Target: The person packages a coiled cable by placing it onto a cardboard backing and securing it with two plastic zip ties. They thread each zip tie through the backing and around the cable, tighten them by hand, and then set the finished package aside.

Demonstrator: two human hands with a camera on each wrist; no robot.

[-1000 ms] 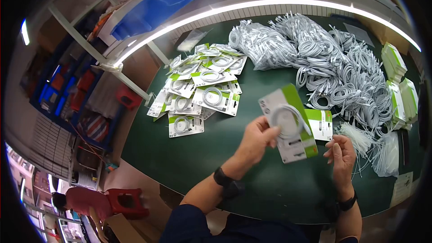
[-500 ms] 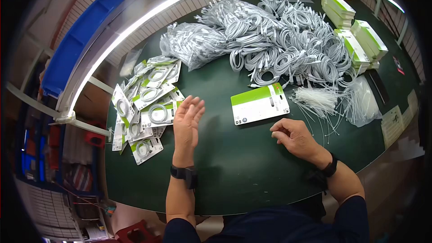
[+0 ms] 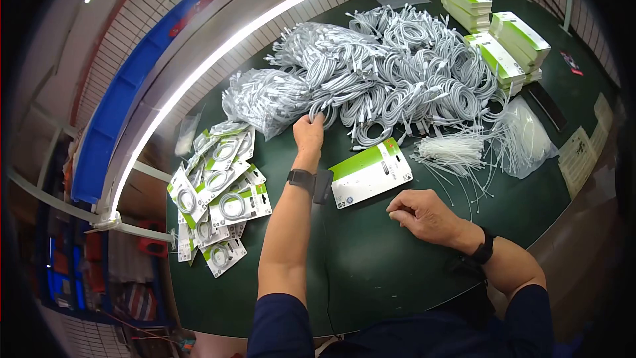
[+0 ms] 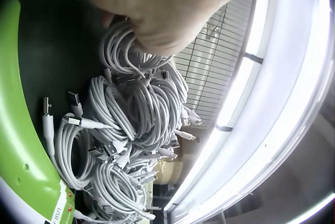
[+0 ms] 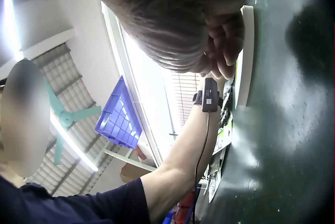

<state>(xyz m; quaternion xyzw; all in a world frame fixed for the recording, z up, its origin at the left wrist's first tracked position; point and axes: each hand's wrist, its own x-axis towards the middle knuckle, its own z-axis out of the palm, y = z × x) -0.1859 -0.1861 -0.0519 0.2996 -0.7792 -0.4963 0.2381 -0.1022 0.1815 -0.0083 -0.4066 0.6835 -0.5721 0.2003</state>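
Note:
The left hand reaches to the front edge of the heap of white cables, its fingers at a coil. Seen from the left wrist, that hand covers the top of a coil, gripping it; part of the fingers is hidden. In front of the heap a white and green card lies flat without a cable on it. Below the card, the right hand rests loosely curled and holds nothing. The right wrist view shows this hand with its fingers bent.
Packed cards with coiled cables are piled at the left. A bagged cable bundle stands beside the heap. White ties, a bag of ties and card stacks occupy the right.
The left hand has let go of the card with a coil, now out of it, and moved from the left pile to the cables. The right hand stays near the flat card.

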